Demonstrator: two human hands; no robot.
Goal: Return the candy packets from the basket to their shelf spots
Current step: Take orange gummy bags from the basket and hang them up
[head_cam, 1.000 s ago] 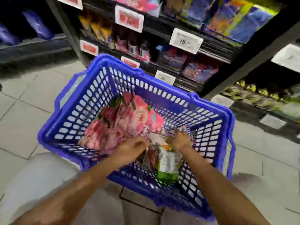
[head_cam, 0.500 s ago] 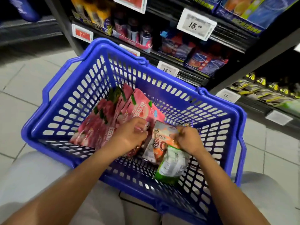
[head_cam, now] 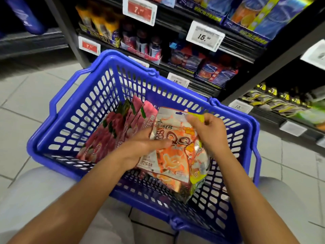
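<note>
The person is crouched or seated before the shelves with the blue basket [head_cam: 58, 136] resting across their knees, and both hands are down inside it; the step in hand looks like sorting out which packets to lift first. The left hand [head_cam: 140, 147] has its thumb laid across the front of an orange-and-white candy packet [head_cam: 174, 155] and its fingers tucked behind, so it grips that packet near its left edge; the right hand [head_cam: 209, 132] pinches the top of the same bundle, fingers curled round the upper edge where a yellow-green packet [head_cam: 197, 176] shows behind the orange one; how many packets are stacked in that bundle I cannot tell. The bundle sits toward the right side of the basket, tilted up off the mesh floor; a row of pink packets [head_cam: 116, 131] leans on edge against the left half of the basket floor, touching the left hand's knuckles or just beside them. Beyond the far rim stand the dark shelves [head_cam: 246, 50] with price tags [head_cam: 204, 36] and rows of sweets; nothing from the basket has reached them yet, so the task seems near its start. The next move, I judge, calls for lifting the held bundle clear of the far rim without snagging the handles, then matching each packet's colour to its own row on the shelf; the slippery film could let the rear packet slide out.
</note>
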